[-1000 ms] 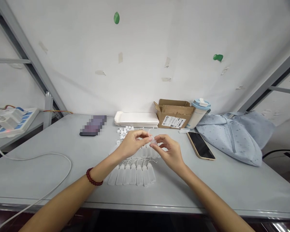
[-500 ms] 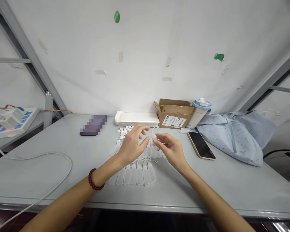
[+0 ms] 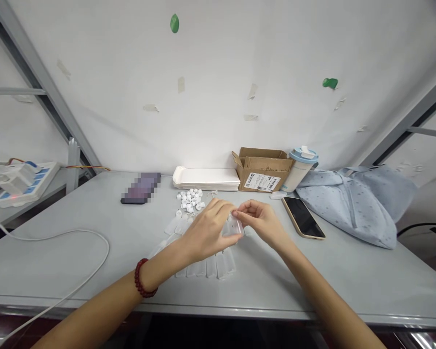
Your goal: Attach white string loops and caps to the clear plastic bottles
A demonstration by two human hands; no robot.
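Together over the middle of the tabletop point(image 3: 76, 232), the left hand point(image 3: 203, 232) and the right hand point(image 3: 263, 223) meet on one small translucent bottle point(image 3: 233, 226), fingertips of both pinched on it just above the surface. Judging by the grip, the bottle is lifted clear of the others so that both hands can work on its neck end, though that end is covered by the fingers and I cannot tell whether a cap sits on it.

Below the hands lies a row of like bottles point(image 3: 218, 264), side by side and flat, toward the near edge; the left hand hides the tops of most of them, so their count is unclear. A cluster of small white caps point(image 3: 190, 198) lies loose behind the hands, toward the far edge, within easy reach. Farther back, along the far edge, stand a white tray point(image 3: 205, 178), a cardboard box point(image 3: 263, 169) and a lidded cup point(image 3: 301, 167). A phone point(image 3: 303, 218) lies face up to the right, beside a blue bag point(image 3: 352, 203). A white cable point(image 3: 69, 237) loops at the left, its ends cut off.
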